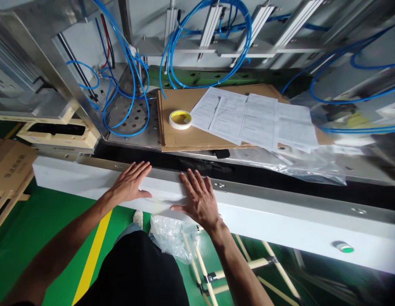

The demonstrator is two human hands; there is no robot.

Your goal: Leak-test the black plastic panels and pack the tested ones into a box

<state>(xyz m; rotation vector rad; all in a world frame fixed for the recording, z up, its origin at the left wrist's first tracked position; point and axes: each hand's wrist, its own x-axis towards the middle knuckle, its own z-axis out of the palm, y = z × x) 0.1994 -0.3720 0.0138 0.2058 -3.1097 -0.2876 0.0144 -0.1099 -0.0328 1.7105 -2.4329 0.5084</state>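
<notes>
A long white beam [280, 216] with a metal top edge runs across the front of the machine. My left hand [131, 183] lies flat on it, left of centre, with the thumb pointing right. Just to the right, my right hand [199, 197] rests on the same beam, fingers spread and pointing away from me. Neither hand holds anything. Between the two hands a short stretch of the beam shows. A green button [346, 247] sits on the beam's front face at the far right.
Behind the beam is a dark gap, then cardboard [181, 138] with a tape roll [180, 120] and paper sheets [245, 119]. Blue hoses [173, 55] hang in loops. Clear plastic [325, 168] lies right. Below stands a tube frame [258, 263]; a carton [12, 168] is left.
</notes>
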